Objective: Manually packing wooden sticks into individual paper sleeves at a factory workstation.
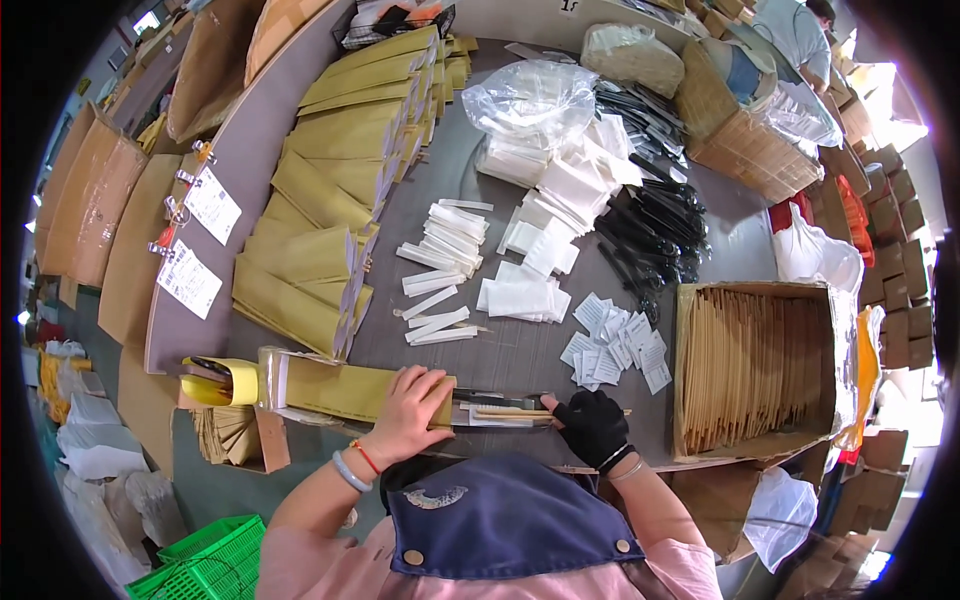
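Observation:
A long yellow kraft envelope lies at the table's near edge, its left end in an open cardboard box. My left hand grips it near its right end, fingers on the far edge and thumb on the near edge. My right hand, in a black fingerless glove, is closed on one end of a bundle of thin wooden sticks with a dark strip and white pieces. The bundle's other end meets the envelope's right end; how far it reaches inside is hidden.
Stacked kraft envelopes fill the left side. White paper strips, white packets, black packaged items and printed cards lie mid-table. A carton of brown sticks stands right; a green crate is below left.

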`<state>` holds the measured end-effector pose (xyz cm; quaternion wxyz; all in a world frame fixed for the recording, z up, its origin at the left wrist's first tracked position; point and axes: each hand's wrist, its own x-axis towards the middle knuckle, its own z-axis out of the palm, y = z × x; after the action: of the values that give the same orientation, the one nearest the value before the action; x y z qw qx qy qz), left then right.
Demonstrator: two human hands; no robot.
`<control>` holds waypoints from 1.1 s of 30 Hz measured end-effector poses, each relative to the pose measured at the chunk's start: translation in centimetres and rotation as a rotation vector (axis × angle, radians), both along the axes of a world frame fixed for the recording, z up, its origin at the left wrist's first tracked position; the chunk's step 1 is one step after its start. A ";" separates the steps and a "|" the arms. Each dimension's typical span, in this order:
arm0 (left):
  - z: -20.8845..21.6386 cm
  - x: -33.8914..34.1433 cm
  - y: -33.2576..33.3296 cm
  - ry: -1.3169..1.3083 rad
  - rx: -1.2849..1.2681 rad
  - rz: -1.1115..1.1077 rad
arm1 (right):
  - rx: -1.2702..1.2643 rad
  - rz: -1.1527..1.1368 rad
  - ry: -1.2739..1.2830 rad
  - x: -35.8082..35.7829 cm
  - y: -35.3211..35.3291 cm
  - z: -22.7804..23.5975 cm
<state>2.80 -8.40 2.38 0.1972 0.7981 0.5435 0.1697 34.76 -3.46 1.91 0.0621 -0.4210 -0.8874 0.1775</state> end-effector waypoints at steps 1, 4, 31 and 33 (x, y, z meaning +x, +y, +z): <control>0.3 0.1 0.1 -0.015 -0.029 -0.013 | -0.010 -0.006 -0.052 -0.2 -0.1 -0.3; -1.2 1.3 0.2 -0.095 -0.059 -0.018 | -0.013 0.050 0.190 -3.3 -0.4 -2.7; 12.5 -5.4 10.4 0.114 0.139 -0.159 | 0.285 -0.222 0.181 0.3 2.1 4.9; 9.9 -8.1 9.9 0.254 0.315 0.159 | 0.151 -0.304 0.157 -0.1 1.9 5.5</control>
<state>-5.29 1.55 12.28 -0.0142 0.7888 0.5917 0.1656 34.70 -1.59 7.43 0.1885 -0.5294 -0.8167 0.1314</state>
